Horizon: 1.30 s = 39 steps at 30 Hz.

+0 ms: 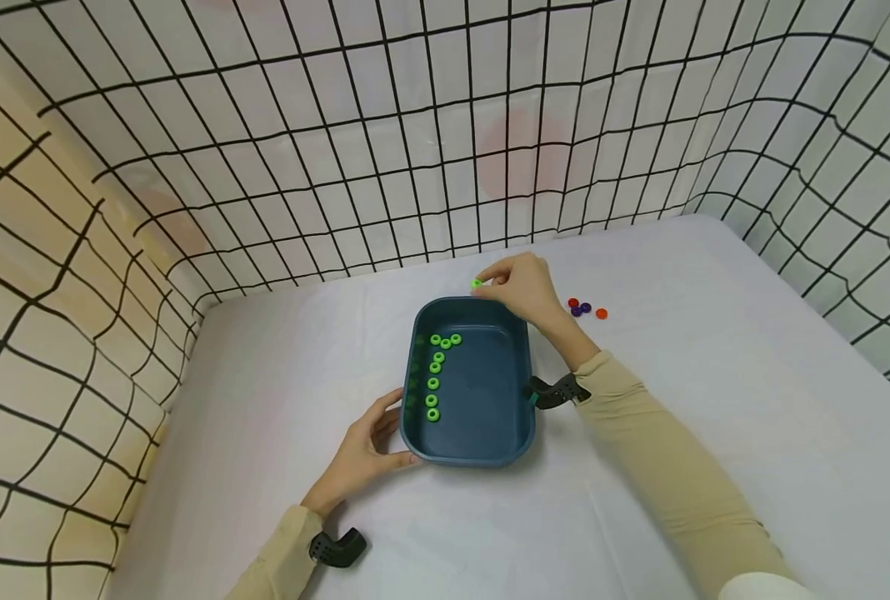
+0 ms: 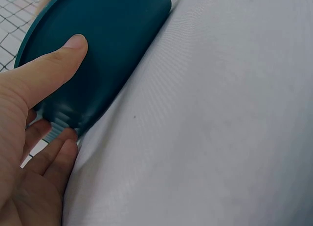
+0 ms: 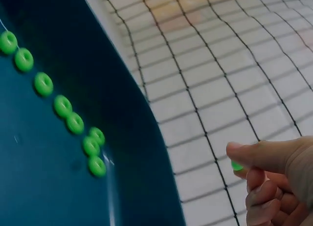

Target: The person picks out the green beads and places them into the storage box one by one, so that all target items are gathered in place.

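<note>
A dark blue rounded rectangular tray (image 1: 482, 392) lies on the white cloth. Along its left side inside runs a crooked line of several small green rings (image 1: 433, 383), bending right at the far end. My left hand (image 1: 358, 454) grips the tray's near left corner; in the left wrist view the thumb (image 2: 73, 50) lies on one outer wall and the fingers bend round the other. Just beyond the far rim, my right hand (image 1: 523, 287) pinches another green ring (image 3: 236, 166) between thumb and index finger, mostly covered by the fingertips.
Right of the tray, several small red, orange and purple pieces (image 1: 580, 308) lie on the white cloth (image 1: 287, 358). A black wire grid (image 1: 385, 125) stands behind the table and along both sides. Each wrist carries a black strapped device (image 1: 337, 548).
</note>
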Available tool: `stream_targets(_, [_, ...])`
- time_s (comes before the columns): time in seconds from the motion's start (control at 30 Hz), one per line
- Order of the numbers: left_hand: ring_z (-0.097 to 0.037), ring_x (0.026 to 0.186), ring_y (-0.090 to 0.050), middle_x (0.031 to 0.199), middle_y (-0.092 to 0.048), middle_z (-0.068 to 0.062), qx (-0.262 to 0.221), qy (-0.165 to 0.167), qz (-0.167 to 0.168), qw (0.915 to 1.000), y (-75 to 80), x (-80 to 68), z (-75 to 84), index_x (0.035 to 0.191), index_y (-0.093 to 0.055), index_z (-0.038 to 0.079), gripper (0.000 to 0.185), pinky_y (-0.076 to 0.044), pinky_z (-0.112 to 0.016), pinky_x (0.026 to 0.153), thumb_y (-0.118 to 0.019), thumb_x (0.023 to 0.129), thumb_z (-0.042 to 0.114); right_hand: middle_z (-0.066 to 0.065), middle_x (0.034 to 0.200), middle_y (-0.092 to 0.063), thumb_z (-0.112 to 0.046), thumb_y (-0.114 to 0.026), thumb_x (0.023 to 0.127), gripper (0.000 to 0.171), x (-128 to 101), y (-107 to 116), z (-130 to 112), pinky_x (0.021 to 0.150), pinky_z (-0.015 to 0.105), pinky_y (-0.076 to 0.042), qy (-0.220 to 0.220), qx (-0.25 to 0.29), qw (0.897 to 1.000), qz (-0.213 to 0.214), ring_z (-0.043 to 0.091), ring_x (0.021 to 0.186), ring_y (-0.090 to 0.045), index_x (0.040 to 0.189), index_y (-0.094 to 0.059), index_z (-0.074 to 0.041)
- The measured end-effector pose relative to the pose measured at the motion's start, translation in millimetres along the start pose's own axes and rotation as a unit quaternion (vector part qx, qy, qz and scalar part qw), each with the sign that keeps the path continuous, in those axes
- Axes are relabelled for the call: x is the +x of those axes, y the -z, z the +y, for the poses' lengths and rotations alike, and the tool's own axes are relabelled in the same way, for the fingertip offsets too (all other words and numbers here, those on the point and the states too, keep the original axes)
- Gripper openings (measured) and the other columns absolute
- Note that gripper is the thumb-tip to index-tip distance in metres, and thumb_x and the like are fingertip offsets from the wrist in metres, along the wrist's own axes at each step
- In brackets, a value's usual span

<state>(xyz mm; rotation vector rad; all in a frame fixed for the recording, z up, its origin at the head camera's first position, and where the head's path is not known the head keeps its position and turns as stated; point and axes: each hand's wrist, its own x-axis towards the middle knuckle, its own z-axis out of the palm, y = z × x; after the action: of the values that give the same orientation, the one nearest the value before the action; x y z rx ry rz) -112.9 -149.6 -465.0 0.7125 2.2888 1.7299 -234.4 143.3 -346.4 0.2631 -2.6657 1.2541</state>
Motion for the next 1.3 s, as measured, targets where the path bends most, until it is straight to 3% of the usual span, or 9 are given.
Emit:
stream_targets(0.2, [-0.037, 0.134, -0.049, 0.15, -0.045, -0.017, -0.007, -0.003, -0.002, 1.0, -0.1, 0.3, -0.1, 0.152, -0.035, 0.011, 0.095, -0.039, -0.016, 0.109, -0.086, 0.072, 0.003, 0.011, 0.088, -0.074, -0.022, -0.082, 0.081, 0.025, 0, -27, -10, 0.073, 0.036, -0.051, -0.013, -0.045, 0.998, -0.048, 0.026, 0.083, -0.062, 0.098, -0.079, -0.005])
stream_targets(0.37, [-0.036, 0.134, -0.049, 0.151, -0.044, -0.016, -0.003, 0.0, 0.0, 1.0, -0.9, 0.8, -1.1, 0.152, -0.036, 0.011, 0.095, -0.039, -0.016, 0.109, -0.087, 0.072, 0.003, 0.01, 0.099, -0.076, -0.022, -0.082, 0.082, 0.024, 1, -44, -13, 0.072, 0.038, -0.059, -0.041, -0.095, 0.99, -0.097, 0.028, 0.092, -0.068, 0.1, -0.079, -0.007])
stream_targets(0.73, [-0.036, 0.134, -0.049, 0.151, -0.044, -0.016, -0.008, 0.003, -0.002, 1.0, -0.7, 1.1, -0.5, 0.152, -0.035, 0.01, 0.095, -0.038, -0.015, 0.109, -0.087, 0.072, 0.003, 0.006, 0.087, -0.074, -0.018, -0.083, 0.08, 0.009, 3, -56, -7, 0.064, 0.037, -0.058, -0.073, -0.198, 0.966, -0.147, 0.023, 0.073, -0.066, 0.08, -0.079, -0.01])
stream_targets(1.3, [-0.033, 0.134, -0.05, 0.151, -0.045, -0.012, 0.002, 0.002, 0.002, 1.0, -0.4, 0.8, -2.0, 0.152, -0.037, 0.015, 0.094, -0.039, -0.019, 0.11, -0.088, 0.073, 0.008, 0.006, 0.079, -0.067, -0.017, -0.085, 0.077, 0.018, 4, -68, 8, 0.055, 0.034, -0.051, -0.073, -0.231, 0.957, -0.163, 0.022, 0.066, -0.061, 0.069, -0.07, -0.012])
